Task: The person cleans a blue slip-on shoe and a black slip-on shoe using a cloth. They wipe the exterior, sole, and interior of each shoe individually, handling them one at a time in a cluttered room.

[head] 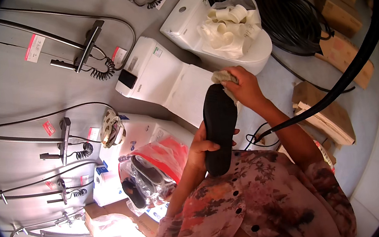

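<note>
A black shoe sole (220,129) is held up before my chest, its long side running away from me. My left hand (202,147) grips it near the heel end, thumb across the near face and fingertips showing past the far edge. In my right hand (244,87) is a bunched beige cloth (224,77), pressed against the toe end of the sole. What lies under the cloth is hidden. To the left, a red and clear plastic bag (166,160) with dark footwear (146,170) in it rests on a white toilet (144,125).
Another white toilet (174,81) stands ahead, a dark phone (128,78) on its tank. A third toilet (180,16) bears a bag of white pipe fittings (230,30). Black hose coils (287,17) and cardboard boxes (324,116) lie right. Shower sets (88,45) hang on the left wall.
</note>
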Demonstrator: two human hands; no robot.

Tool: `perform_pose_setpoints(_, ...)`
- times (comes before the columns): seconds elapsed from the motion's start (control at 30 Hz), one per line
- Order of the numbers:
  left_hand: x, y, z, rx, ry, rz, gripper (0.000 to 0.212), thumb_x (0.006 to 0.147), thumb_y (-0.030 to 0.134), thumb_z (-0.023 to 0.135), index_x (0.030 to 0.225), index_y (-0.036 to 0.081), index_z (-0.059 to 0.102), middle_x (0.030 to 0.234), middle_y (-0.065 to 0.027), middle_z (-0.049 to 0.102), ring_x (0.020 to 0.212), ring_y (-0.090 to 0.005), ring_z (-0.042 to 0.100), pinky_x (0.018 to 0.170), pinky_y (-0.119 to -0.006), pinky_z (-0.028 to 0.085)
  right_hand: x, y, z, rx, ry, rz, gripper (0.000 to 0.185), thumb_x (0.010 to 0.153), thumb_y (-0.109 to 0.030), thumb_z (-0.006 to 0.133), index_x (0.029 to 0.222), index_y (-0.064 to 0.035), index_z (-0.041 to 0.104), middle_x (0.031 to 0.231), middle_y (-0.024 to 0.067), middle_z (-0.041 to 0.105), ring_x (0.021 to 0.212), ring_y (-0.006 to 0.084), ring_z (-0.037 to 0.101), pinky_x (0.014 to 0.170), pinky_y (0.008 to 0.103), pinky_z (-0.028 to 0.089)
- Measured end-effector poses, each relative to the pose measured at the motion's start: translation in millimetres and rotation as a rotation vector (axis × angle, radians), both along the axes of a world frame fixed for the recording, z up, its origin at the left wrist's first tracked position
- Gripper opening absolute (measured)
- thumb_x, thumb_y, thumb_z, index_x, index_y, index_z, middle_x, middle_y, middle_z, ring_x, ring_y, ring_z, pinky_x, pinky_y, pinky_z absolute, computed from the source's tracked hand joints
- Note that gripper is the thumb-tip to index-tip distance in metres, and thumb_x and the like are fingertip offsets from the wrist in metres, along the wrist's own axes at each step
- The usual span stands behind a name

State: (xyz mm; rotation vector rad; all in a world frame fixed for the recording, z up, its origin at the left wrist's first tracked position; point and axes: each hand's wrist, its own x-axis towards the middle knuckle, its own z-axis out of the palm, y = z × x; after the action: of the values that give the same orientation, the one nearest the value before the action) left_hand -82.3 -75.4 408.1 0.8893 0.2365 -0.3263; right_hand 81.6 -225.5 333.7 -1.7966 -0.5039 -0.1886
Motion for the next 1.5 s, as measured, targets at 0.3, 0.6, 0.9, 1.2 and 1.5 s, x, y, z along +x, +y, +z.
perform_pose_setpoints(0.3, 8.6, 10.7, -18.7, 0.069, -0.014, 0.033, 0.084, 0.058, 0.002, 0.063, 0.140, -0.002, 0.045, 0.116, -0.0244, 0.066, 0.095, -0.0398, 0.070, 0.086, -0.049, 0.061, -38.5, 3.5, 36.1, 0.031, -0.126, 0.309, 0.032, 0.078, -0.004, 0.075, 0.110, -0.0071, 0.070, 0.096, 0.0098, 0.064, 0.086, 0.0273, 0.065, 0.075, 0.0349, 0.051)
perform_pose_setpoints(0.6, 20.8, 8.9, -13.6, -0.012, -0.056, 0.100, 0.083, 0.059, 0.000, 0.060, 0.141, -0.003, 0.045, 0.126, -0.0239, 0.063, 0.114, -0.0441, 0.064, 0.090, -0.053, 0.060, -29.5, -27.5, 45.6, 0.049, -0.033, 0.354, 0.027, 0.078, -0.006, 0.075, 0.105, -0.0090, 0.071, 0.095, 0.0107, 0.066, 0.080, 0.0270, 0.068, 0.069, 0.0349, 0.053)
perform_pose_setpoints(0.9, 22.3, 17.7, -26.7, -0.014, -0.017, 0.191, 0.078, 0.060, -0.006, 0.061, 0.137, -0.001, 0.049, 0.119, -0.0208, 0.065, 0.105, -0.0383, 0.068, 0.088, -0.054, 0.060, -52.2, -11.3, 59.2, 0.030, 0.043, 0.570, 0.027, 0.082, -0.012, 0.074, 0.109, -0.0105, 0.069, 0.091, 0.0118, 0.062, 0.083, 0.0330, 0.066, 0.073, 0.0395, 0.053)
perform_pose_setpoints(1.2, 16.8, -14.3, -4.8, 0.019, 0.006, -0.011, 0.080, 0.060, 0.000, 0.063, 0.138, -0.003, 0.046, 0.124, -0.0243, 0.064, 0.109, -0.0420, 0.067, 0.090, -0.051, 0.060, 8.0, 0.5, 49.6, -0.047, -0.094, 0.011, 0.031, 0.080, -0.010, 0.074, 0.110, -0.0044, 0.067, 0.096, 0.0133, 0.064, 0.086, 0.0329, 0.066, 0.077, 0.0382, 0.053)
perform_pose_setpoints(1.5, 8.6, 5.5, -23.4, 0.021, 0.097, 0.045, 0.075, 0.061, 0.000, 0.061, 0.135, -0.005, 0.049, 0.114, -0.0237, 0.067, 0.105, -0.0419, 0.068, 0.089, -0.050, 0.061, -51.5, -11.3, 48.5, 0.022, -0.124, 0.509, 0.032, 0.077, -0.008, 0.075, 0.108, -0.0072, 0.068, 0.096, 0.0114, 0.063, 0.087, 0.0331, 0.066, 0.077, 0.0393, 0.053)
